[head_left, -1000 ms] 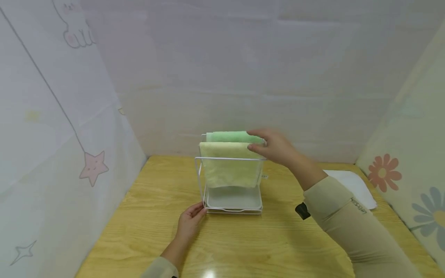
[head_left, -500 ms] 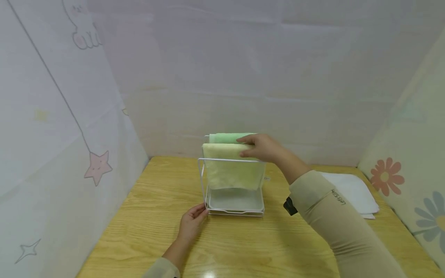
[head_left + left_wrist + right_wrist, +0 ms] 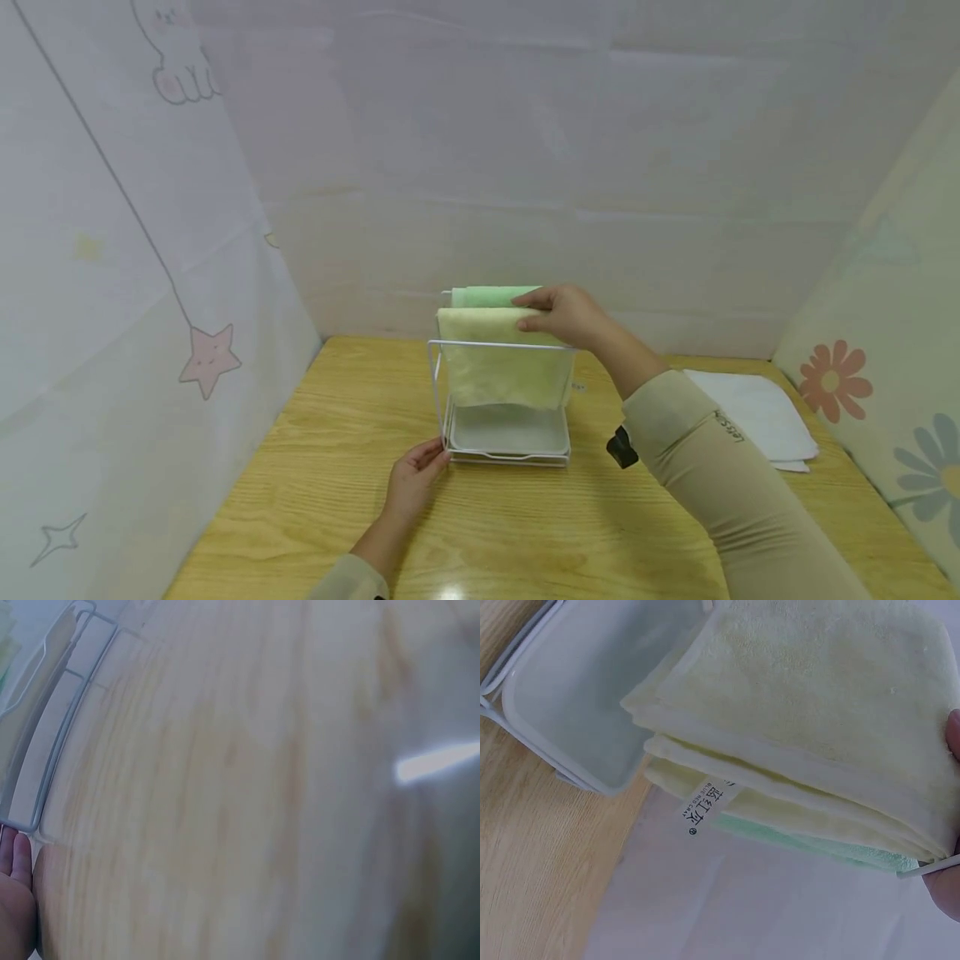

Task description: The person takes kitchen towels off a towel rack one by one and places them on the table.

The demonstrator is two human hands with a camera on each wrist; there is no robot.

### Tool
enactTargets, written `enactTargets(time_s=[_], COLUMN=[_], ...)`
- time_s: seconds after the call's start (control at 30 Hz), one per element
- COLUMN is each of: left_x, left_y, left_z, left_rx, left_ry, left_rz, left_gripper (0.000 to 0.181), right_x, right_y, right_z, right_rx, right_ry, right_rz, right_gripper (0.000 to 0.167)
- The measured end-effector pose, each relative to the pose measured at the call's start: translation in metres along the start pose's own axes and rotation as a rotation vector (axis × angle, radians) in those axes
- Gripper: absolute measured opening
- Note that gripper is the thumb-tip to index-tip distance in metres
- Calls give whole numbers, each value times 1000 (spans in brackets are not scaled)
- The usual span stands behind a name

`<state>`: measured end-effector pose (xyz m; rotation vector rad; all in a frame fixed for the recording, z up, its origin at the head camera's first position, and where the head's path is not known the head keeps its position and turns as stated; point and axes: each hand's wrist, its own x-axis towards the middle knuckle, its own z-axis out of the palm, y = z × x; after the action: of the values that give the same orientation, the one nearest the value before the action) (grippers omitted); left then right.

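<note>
A pale yellow towel (image 3: 498, 362) hangs folded over a bar of a small white wire rack (image 3: 487, 343). My right hand (image 3: 567, 318) pinches the towel's top edge near its right end, thumb in front and fingers behind. Behind it, a light green towel (image 3: 487, 297) hangs on the rear bar, partly covered. In the right wrist view, the yellow towel's layers and a printed label (image 3: 705, 801) show from the side. Low down, my left hand (image 3: 410, 485) grips the rack's front left corner with thumb and fingertips; the left wrist view shows the fingertips (image 3: 21, 859) at that corner.
A pale grey tray (image 3: 510, 429) sits in the rack's base. At the right of the wooden table (image 3: 322, 467) lies a folded white cloth (image 3: 757, 417). Fabric walls with printed figures stand behind and on both sides.
My right hand has slid a little left along the yellow towel's top and settled there. The left hand stays at the rack's corner. The head view has shifted slightly.
</note>
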<state>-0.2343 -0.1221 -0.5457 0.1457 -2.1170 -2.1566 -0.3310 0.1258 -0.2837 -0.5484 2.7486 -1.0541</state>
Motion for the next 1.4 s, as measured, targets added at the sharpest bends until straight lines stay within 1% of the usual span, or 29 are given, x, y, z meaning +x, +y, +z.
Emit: enactTargets(time_s=[0.07,0.23,0.47,0.73,0.83,0.9,1.07,1.13,1.23,1.4], left_x=[0,3,4,3,3,4,4,4,4,5], left_y=[0,-2,-3,-2,-2,-2,-3,-4,-5,-5], left_z=[0,-1,0,0,0,0,-1,-2,-2,0], left_rx=[-4,-1,8,-5,-15,-1,20,13,9,-7], left_ry=[3,2,-5,-16,-15,-15,-19,-26,-38,-30], left_rz=[-6,4,17,26,13,21,18,7,8,-13], left_gripper=[35,36,35,36,36,36,37,37,38,37], right_x=[0,-1,-2,-8,-10,-11,-13,-14,-16,-19], right_y=[0,-1,-9,-27,-34,-38,-47,-51,-59,-71], right_z=[0,-1,-11,-28,-33,-36,-46,-51,-59,-69], right_rx=[20,62,46,50,57,64,69,74,83,90], right_ry=[6,30,69,114,138,152,170,180,204,234], right_rz=[7,26,18,5,13,16,6,8,6,-14], right_gripper=[41,38,37,38,37,37,36,37,37,38])
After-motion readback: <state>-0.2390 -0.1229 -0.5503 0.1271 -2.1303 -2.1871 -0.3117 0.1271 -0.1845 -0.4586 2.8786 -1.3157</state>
